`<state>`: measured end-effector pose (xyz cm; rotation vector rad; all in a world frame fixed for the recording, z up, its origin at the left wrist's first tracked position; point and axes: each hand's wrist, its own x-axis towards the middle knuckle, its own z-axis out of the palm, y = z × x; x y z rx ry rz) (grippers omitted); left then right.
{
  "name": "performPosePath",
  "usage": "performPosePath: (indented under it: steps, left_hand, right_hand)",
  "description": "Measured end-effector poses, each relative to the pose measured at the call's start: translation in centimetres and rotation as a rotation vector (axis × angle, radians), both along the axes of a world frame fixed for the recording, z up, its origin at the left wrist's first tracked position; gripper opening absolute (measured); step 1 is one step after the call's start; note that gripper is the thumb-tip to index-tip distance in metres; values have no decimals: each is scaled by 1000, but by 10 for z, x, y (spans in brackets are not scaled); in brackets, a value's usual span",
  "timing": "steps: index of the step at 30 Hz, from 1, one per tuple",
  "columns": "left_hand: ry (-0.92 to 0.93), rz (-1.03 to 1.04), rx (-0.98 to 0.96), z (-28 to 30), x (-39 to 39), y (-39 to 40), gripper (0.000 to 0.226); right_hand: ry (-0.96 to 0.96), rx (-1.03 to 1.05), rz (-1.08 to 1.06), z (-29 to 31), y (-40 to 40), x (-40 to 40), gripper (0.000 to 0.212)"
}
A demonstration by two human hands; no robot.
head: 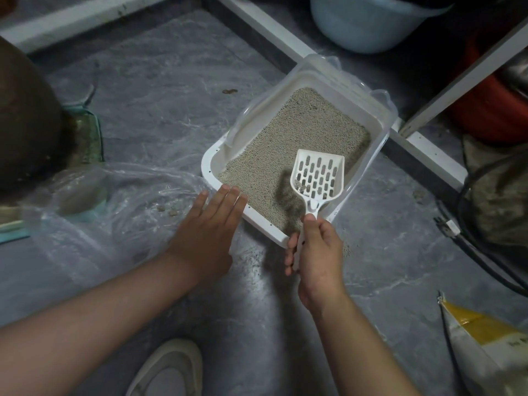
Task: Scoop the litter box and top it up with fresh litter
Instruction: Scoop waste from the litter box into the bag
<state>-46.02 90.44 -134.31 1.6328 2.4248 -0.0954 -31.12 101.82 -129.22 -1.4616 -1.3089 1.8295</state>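
Note:
A white litter box [212, 155] with a clear plastic rim guard sits on the grey floor, filled with beige litter [288, 144]. My right hand [317, 252] grips the handle of a white slotted scoop [317, 174], whose blade hovers over the near right part of the litter with a few small clumps on it. My left hand [213, 224] lies flat with straight fingers, fingertips touching the box's near left rim. A clear plastic bag [114, 201] lies on the floor left of the box, with a few litter clumps on it.
A white and yellow litter sack [485, 347] stands at the bottom right. A pale blue bucket [368, 21] and a red tub [491, 107] sit behind white frame bars. Black cables [468, 247] trail at the right. A large brown pot [25, 118] is at left, my shoe [171, 370] below.

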Motion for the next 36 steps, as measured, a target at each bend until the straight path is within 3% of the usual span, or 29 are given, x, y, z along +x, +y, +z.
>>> performPosePath:
  steps: [4,8,13,18,24,28,36]
  left_hand:
    - [-88,35,30,8,-1,-4,109]
    - [-192,229,66,16,-6,-27,109]
    - [-220,444,-104,24,-22,-65,104]
    - [-219,476,-297,24,-28,-85,96]
    - [-204,495,-355,24,-26,-88,100]
    - [-194,495,-377,21,-24,-91,103]
    - [-197,503,-397,22,-23,-92,102]
  right_hand:
    - [30,12,48,8,-4,1,22]
    - [81,-1,220,12,-27,1,14]
    - [57,71,460,-2,-60,3,18]
    - [-157,344,725,-16,-73,-9,19]
    - [-358,764,960,-25,-76,-32,11]
    - [-618,811,1126,-30,-77,-45,25]
    - [-696,871,1135,-25,-85,-41,42]
